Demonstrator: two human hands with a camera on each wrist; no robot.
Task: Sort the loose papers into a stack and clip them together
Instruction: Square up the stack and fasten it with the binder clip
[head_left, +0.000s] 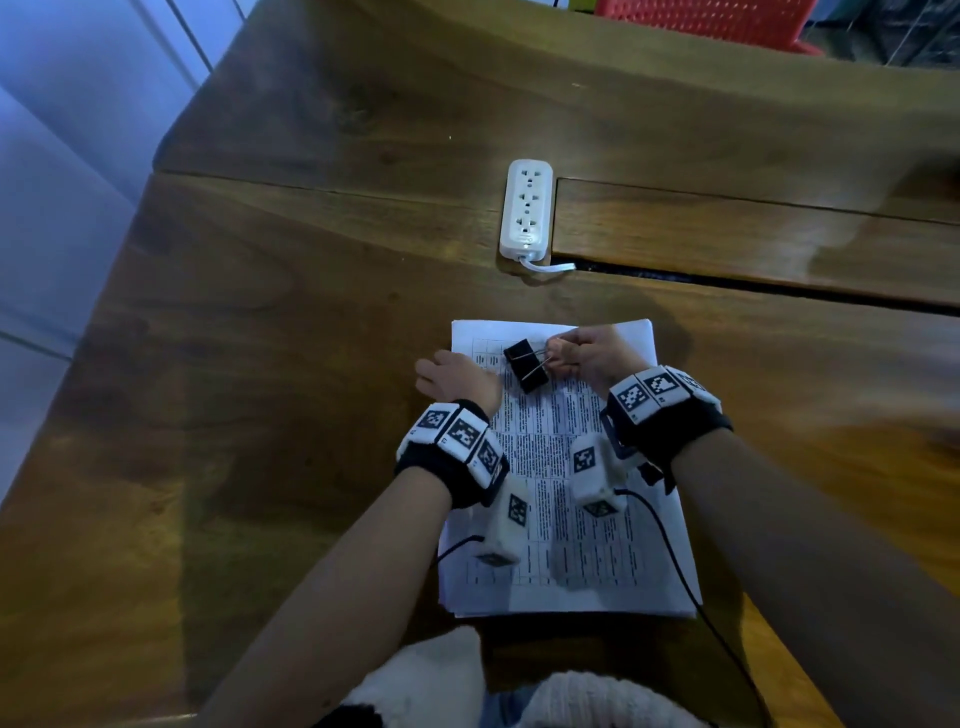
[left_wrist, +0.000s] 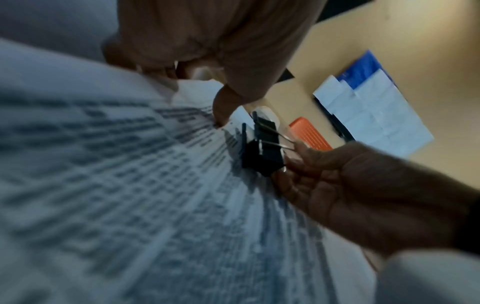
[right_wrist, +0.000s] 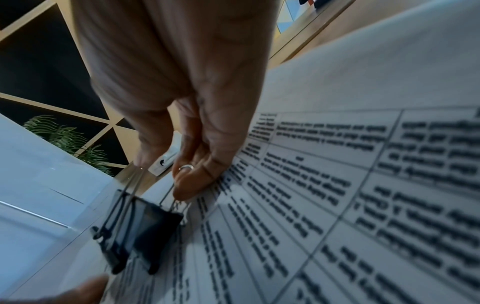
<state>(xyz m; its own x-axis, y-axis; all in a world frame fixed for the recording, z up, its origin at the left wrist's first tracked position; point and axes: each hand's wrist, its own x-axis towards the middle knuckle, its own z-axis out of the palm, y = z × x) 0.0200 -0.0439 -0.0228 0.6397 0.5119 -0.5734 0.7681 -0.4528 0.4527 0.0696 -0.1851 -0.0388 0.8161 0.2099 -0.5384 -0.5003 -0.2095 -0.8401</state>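
Note:
A stack of printed papers (head_left: 566, 519) lies on the wooden table in front of me, its sheets roughly squared. My left hand (head_left: 452, 379) grips the stack's left edge near the far corner, thumb (left_wrist: 223, 111) on the top sheet and fingers curled round the edge. My right hand (head_left: 576, 353) pinches the wire handles of a black binder clip (head_left: 525, 364) just above the paper's far part. In the right wrist view the clip (right_wrist: 145, 232) hangs from my fingers (right_wrist: 187, 185), and its lips look spread apart. The clip's mouth (left_wrist: 262, 152) points toward my left hand.
A white power strip (head_left: 525, 208) lies beyond the papers, its cord dropping into a slot in the table (head_left: 675, 275). The table (head_left: 260, 415) ends at the left. Something red (head_left: 701, 21) stands past the far edge. Black cables from my wrist cameras trail over the papers.

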